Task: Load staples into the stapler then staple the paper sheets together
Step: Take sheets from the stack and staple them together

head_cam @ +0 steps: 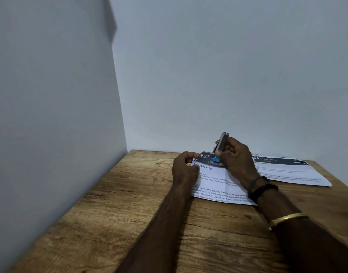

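A printed paper sheet (pixel 214 182) headed "Lemon Juicing" lies on the wooden table (pixel 129 213). My left hand (pixel 184 170) pinches the sheet's top left corner. My right hand (pixel 237 160) grips a small stapler (pixel 222 143), its metal top tilted up and its blue base (pixel 216 159) down at the sheet's top edge. Fingers hide most of the stapler. Whether it bites the paper, I cannot tell.
A second printed sheet (pixel 291 170) lies flat to the right, near the back wall. White walls close the table at the left and back. Bare wood stretches in front and to the left of my arms.
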`<action>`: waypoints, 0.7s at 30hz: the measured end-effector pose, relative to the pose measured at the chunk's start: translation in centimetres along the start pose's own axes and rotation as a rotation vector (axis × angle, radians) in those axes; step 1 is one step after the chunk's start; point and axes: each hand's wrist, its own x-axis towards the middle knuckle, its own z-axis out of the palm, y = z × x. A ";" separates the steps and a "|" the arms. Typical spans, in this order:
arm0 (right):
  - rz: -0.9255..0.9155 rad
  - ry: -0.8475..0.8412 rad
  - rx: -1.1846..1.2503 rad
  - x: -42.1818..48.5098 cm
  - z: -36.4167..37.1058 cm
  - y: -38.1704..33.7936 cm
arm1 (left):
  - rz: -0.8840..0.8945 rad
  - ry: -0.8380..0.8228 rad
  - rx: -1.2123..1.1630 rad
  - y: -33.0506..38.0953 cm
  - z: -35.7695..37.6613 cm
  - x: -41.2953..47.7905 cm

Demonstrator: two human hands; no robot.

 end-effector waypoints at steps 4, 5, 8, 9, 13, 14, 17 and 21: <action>-0.015 0.009 -0.042 -0.1 -0.1 -0.1 | -0.002 -0.015 0.005 0.1 0.0 -0.1; -0.016 0.015 -0.051 -0.1 -0.1 -0.1 | -0.002 -0.018 0.005 0.1 0.0 -0.1; -0.019 0.032 -0.068 0.0 0.0 -0.1 | 0.009 -0.021 -0.002 0.2 -0.1 -0.2; -0.019 0.036 -0.073 -0.1 0.0 -0.1 | 0.014 -0.022 -0.002 0.2 -0.1 -0.2; -0.009 0.064 -0.053 -0.1 0.1 0.0 | 0.014 -0.032 0.004 0.1 -0.2 -0.3; -0.007 0.077 -0.036 -0.1 0.1 0.0 | 0.014 -0.035 0.008 0.1 -0.1 -0.3; -0.001 0.079 0.022 -0.1 0.0 0.0 | 0.016 -0.031 -0.003 0.1 -0.1 -0.2; 0.040 0.032 0.181 -0.2 -0.2 0.0 | 0.004 0.028 -0.004 -0.1 -0.2 0.2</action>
